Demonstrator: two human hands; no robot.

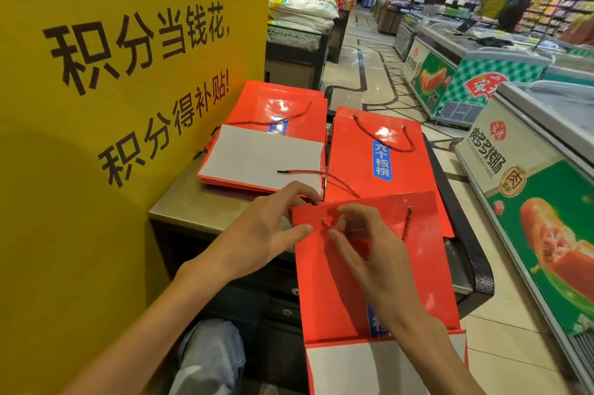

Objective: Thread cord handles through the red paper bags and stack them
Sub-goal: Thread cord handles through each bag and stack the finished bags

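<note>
A flat red paper bag lies in front of me, tilted toward me over the counter's near edge. My left hand grips its top left corner, fingers behind the rim. My right hand pinches the red twisted cord where it comes out of the left hole. The cord's other end hangs from the right hole. A loose cord trails from behind the bag across the left stack of red bags. A finished bag with its handle lies flat on the right pile.
A steel counter carries the piles, against a yellow sign wall on the left. Freezer chests line the right side of the aisle. My knee in jeans shows below the counter.
</note>
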